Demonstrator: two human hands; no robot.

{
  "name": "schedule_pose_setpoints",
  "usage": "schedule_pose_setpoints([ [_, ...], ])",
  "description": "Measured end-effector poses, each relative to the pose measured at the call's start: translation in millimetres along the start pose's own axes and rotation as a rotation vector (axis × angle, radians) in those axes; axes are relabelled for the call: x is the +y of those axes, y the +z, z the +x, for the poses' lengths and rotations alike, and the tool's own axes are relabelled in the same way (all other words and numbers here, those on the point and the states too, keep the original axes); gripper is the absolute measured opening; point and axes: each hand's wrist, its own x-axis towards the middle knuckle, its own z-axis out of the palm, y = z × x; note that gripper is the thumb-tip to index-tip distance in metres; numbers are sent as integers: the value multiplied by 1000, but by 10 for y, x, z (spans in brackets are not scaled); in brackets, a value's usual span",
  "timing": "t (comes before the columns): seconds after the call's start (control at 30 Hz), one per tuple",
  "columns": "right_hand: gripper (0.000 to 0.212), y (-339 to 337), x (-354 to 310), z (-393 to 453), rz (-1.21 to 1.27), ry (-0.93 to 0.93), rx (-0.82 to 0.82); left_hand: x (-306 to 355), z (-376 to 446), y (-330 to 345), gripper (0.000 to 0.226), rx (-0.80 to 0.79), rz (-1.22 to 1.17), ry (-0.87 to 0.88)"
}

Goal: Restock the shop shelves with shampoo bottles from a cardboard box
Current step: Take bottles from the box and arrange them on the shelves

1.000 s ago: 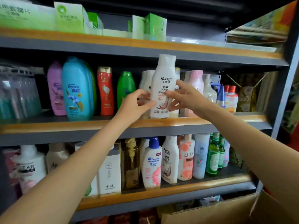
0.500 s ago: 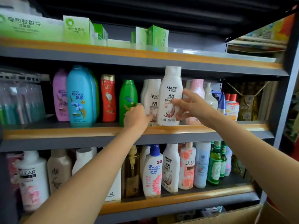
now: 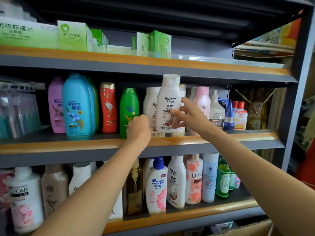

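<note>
Right hand (image 3: 189, 114) holds white shampoo bottle (image 3: 167, 103) with thumb on front and fingers curled behind, upright at front edge of middle shelf (image 3: 68, 145). Left hand (image 3: 139, 128), at bottle's 8 o'clock, is curled at base of second white bottle (image 3: 152, 106); real grip or not, can't tell. Green bottle (image 3: 128, 109) stands at 9 o'clock, cardboard box (image 3: 247, 229) at 5 o'clock, far below.

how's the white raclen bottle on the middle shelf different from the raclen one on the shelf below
The middle-shelf Raclen bottle has the right hand curled against its side; the lower-shelf Raclen bottle is untouched. The middle-shelf one stands at the front edge, ahead of its neighbours; the lower-shelf one sits in line between the Head & Shoulders bottle and the Lux bottle. Both are white, upright, with matching labels.
</note>
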Motion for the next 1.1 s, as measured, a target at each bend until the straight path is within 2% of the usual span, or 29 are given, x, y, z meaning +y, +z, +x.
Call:
schedule_pose_setpoints([
  [0.17, 28, 47, 7, 83, -6, 17, -98, -139, 7, 25, 20, 61, -35, 63],
  [0.3, 24, 170, 51, 144, -15, 135, -146, -91, -51, 2, 20, 56, -113, 114],
  [0.37, 23, 239, 92, 136, 10, 179, -97, -31, -93, -11, 22, 25, -116, 138],
  [0.47, 18, 293, 116, 156, -89, 178, -38, 16, -150, -42, 29, 28, -109, 139],
  [0.53, 24, 312, 123, 190, -230, 177, -8, 30, -215, -54, 40, 83, -140, 132],
  [0.6, 33, 302, 106, 167, -403, 155, 57, 44, -351, -37, 45, 220, -182, 197],
  [0.67, 36, 244, 81, 62, -440, 99, 198, 83, -519, 22, 40, 339, -238, 341],
  [0.73, 27, 145, 73, -100, -417, 33, 405, 166, -700, 137, 35, 363, -311, 449],
  [0.83, 15, 75, 308, -486, -311, 15, 693, 407, -1057, 494, 33, 287, -442, 513],
  [0.9, 12, 104, 689, -914, -305, 74, 747, 566, -1396, 835, 27, 167, -490, 497],
  [0.97, 15, 81, 1212, -1450, -413, 269, 661, 620, -1753, 1219, 24, -12, -450, 498],
  [1.1, 22, -128, 2003, -2652, -746, 764, 405, 518, -2335, 1788, 29, -334, -273, 635],
])
